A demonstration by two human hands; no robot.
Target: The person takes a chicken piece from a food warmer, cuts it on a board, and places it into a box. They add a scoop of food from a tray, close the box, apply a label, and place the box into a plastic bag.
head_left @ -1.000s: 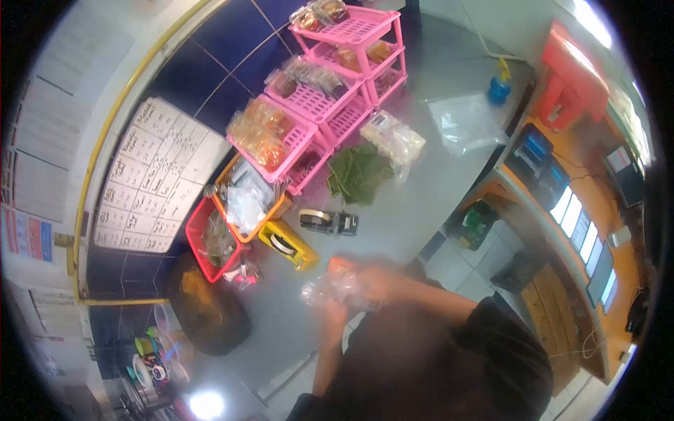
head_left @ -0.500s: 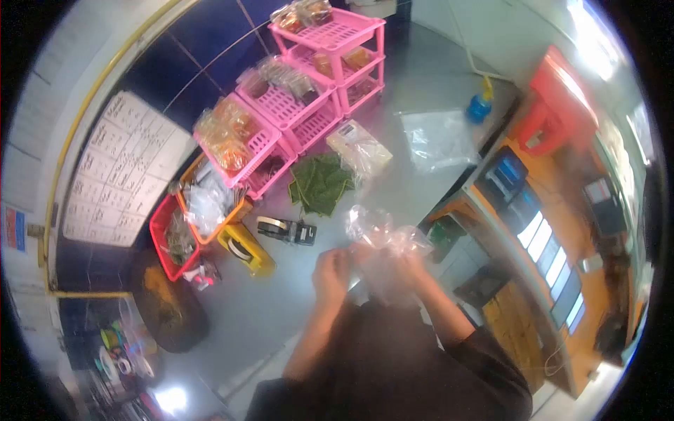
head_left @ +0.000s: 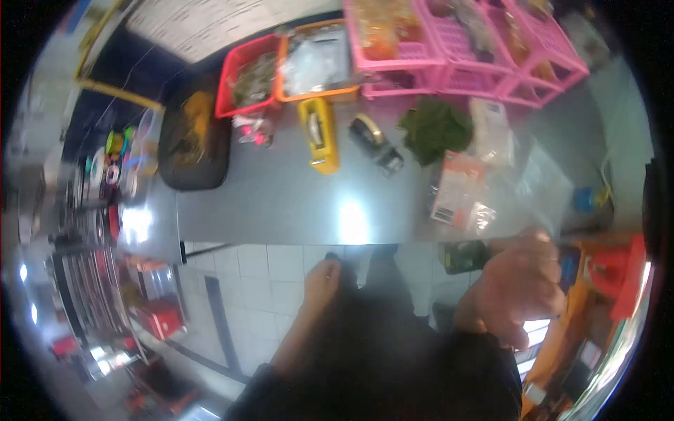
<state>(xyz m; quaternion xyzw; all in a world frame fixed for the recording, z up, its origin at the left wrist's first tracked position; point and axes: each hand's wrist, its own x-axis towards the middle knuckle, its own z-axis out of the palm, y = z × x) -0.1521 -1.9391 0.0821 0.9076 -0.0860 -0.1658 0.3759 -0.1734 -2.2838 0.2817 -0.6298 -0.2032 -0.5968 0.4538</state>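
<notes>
My left hand [head_left: 324, 282] is low in front of my body, below the table's front edge, with its fingers curled in; anything inside them is too small to make out. Off to the right, my right hand [head_left: 519, 291] is raised near the table's right front corner, its fingers smeared by motion. An orange and white packet [head_left: 460, 186] with clear wrap lies on the grey table [head_left: 281, 203], just beyond my right hand. Behind it are a folded green cloth [head_left: 437, 130] and a white packet [head_left: 491, 126]. A clear plastic sheet [head_left: 544, 182] lies to their right.
Yellow [head_left: 319, 137] and black [head_left: 375, 144] tape dispensers stand mid-table. Red [head_left: 225, 84] and orange [head_left: 353, 52] bins and pink racks [head_left: 477, 81] line the back. A dark container [head_left: 203, 179] is at left, a red stool [head_left: 632, 277] at right.
The view has swung round, and the table fills more of it. My hands have moved apart, and the clear plastic is gone from between them. The orange and white packet now shows on the table.
</notes>
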